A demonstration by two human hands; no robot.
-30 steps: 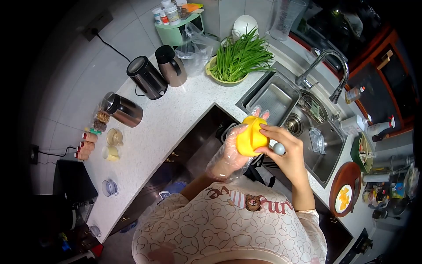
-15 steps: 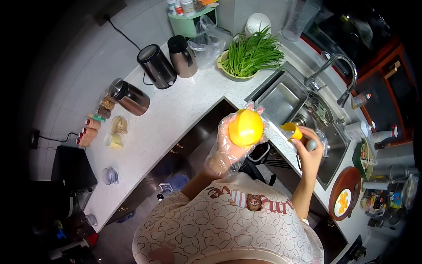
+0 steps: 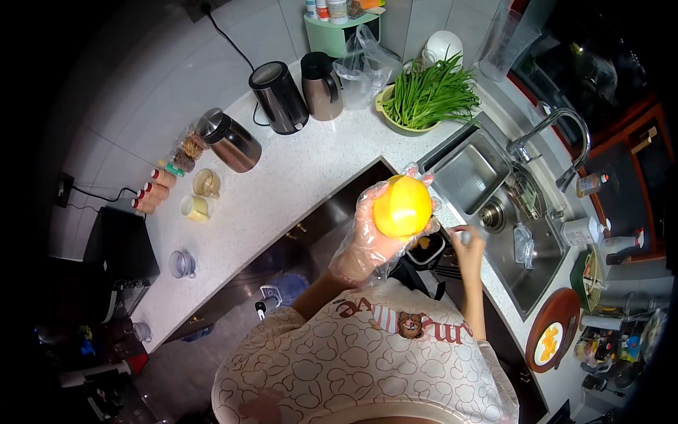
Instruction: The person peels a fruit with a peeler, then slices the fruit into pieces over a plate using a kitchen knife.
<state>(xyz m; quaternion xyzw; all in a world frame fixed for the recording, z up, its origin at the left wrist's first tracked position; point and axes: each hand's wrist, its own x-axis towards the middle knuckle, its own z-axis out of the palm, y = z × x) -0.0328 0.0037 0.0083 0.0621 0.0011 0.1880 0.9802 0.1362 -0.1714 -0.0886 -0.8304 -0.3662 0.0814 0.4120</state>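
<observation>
My left hand [image 3: 364,244], in a clear plastic glove, is closed around a smooth, shiny yellow fruit [image 3: 402,207] held up in front of my chest. To its right, my bare right hand [image 3: 471,249] is lowered over the counter's front edge, its fingers bent around a small tool [image 3: 464,239]. Only the tool's greyish rounded end shows; the rest is hidden or blurred. Beneath the hands, a dark bin [image 3: 428,256] stands below counter level, with a yellow piece of peel [image 3: 424,242] in its opening.
Behind my right hand lies the steel sink [image 3: 477,166] with its curved faucet [image 3: 575,116]. A bowl of green leafy stalks [image 3: 431,99] stands at the back corner. Kettles [image 3: 279,97] and cups [image 3: 195,208] are on the left counter. A plate of orange pieces [image 3: 549,343] sits at right.
My right hand has moved left and down toward the bin, and the curved yellow peel it had is out of its fingers. My left hand still holds the fruit. The view has shifted slightly.
</observation>
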